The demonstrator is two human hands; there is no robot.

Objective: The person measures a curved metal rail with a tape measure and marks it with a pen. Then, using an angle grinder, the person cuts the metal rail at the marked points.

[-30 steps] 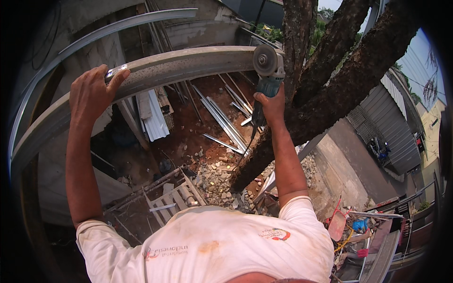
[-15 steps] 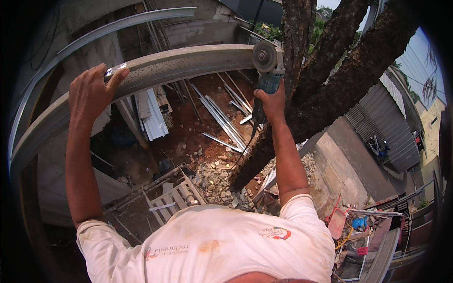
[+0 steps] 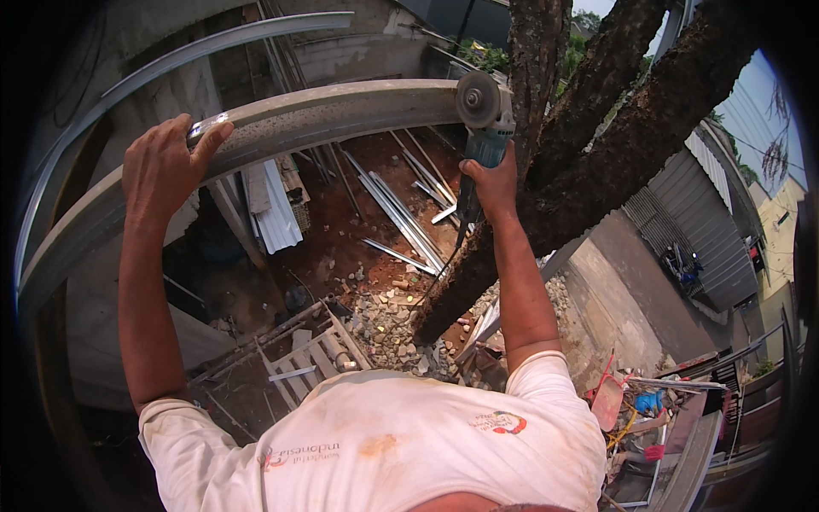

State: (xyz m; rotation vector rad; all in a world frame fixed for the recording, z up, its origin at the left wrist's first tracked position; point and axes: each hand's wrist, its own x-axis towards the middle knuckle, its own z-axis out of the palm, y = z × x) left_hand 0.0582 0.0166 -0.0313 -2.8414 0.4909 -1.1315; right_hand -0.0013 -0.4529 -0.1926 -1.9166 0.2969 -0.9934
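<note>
A long grey metal beam (image 3: 341, 115) runs across the upper part of the view, bent by the lens. My left hand (image 3: 166, 166) grips its upper edge, thumb and fingers wrapped over a shiny spot. In my right hand (image 3: 495, 183) is an angle grinder (image 3: 486, 149), held upright by its teal and dark body. The grinder's round disc (image 3: 478, 99) is at the right end of the beam; whether it touches the metal I cannot tell. A dark cord hangs from the tool's lower end.
Thick tree trunks (image 3: 589, 179) rise close by my right hand. Far below lie metal strips (image 3: 401, 222), rubble (image 3: 392, 320) and a wooden ladder-like frame (image 3: 316, 367). A second pale metal profile (image 3: 230, 47) curves behind the beam. A red wheelbarrow (image 3: 608, 403) stands among scrap at lower right.
Almost nothing differs. Both hands keep their grips, and the grinder stays at the beam's right end.
</note>
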